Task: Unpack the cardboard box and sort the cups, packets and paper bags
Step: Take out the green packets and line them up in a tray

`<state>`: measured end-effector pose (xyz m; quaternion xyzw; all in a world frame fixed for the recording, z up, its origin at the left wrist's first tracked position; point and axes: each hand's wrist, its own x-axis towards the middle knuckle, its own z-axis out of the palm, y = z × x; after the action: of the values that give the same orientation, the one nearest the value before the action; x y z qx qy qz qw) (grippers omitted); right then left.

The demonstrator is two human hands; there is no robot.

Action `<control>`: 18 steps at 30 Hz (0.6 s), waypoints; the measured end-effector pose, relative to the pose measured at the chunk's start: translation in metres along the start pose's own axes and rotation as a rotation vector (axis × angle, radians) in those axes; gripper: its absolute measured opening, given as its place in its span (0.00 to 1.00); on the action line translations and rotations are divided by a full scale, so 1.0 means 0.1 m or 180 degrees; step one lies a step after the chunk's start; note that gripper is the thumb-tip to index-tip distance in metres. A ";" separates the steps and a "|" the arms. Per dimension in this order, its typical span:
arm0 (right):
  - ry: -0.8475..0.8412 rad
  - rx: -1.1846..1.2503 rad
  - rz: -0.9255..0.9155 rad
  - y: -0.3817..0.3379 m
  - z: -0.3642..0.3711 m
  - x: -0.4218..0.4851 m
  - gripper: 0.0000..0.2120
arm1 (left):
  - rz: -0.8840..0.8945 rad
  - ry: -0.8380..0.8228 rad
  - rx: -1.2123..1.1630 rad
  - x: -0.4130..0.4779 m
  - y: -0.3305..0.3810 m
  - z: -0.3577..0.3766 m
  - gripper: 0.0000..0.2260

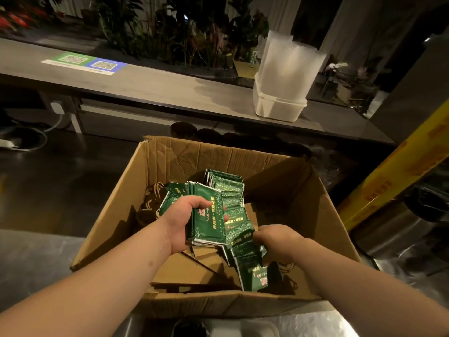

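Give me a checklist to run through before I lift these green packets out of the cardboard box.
1. Left hand grips the stack of green packets: ok.
2. Right hand has a firm hold on the loose packets: cannot tell, its fingers are hidden.
3. All packets gathered: not ok, a fanned row of packets lies at the back of the box.
4. Cardboard box open on top: ok.
5. Room on the counter: ok, bare surface left of the stacked plastic cups.
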<state>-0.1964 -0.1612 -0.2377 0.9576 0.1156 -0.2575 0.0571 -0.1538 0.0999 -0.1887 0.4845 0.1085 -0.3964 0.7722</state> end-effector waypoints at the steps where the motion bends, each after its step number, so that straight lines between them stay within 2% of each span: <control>1: -0.0045 -0.0116 -0.0017 -0.04 -0.01 0.04 0.20 | -0.0002 0.0030 0.0035 0.00 0.00 0.00 0.26; 4: -0.0239 -0.0140 0.0013 -0.10 0.01 0.13 0.12 | -0.0025 0.0069 0.0057 0.01 0.00 0.00 0.25; 6: -0.0216 0.0215 0.0062 -0.09 0.02 0.11 0.11 | -0.0010 0.0093 0.0072 0.02 -0.01 -0.01 0.24; 9: -0.0127 0.1562 0.0332 0.02 -0.05 0.02 0.16 | 0.0048 0.0098 -0.0028 0.01 0.00 -0.01 0.21; 13: 0.0301 0.3141 0.0446 0.20 -0.19 -0.08 0.02 | 0.0057 -0.0009 -0.0163 0.01 0.01 -0.01 0.23; 16: 0.0669 0.4683 0.0533 0.18 -0.30 -0.13 0.05 | 0.0115 -0.0037 -0.0190 0.00 0.01 -0.02 0.21; 18: 0.0600 0.5635 0.0413 0.04 -0.41 -0.15 0.06 | 0.0105 -0.0077 -0.0235 -0.01 0.01 -0.03 0.19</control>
<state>-0.1885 -0.1607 -0.1942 0.6727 -0.1758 -0.1689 -0.6986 -0.1535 0.1029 -0.1892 0.4525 0.1057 -0.3853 0.7973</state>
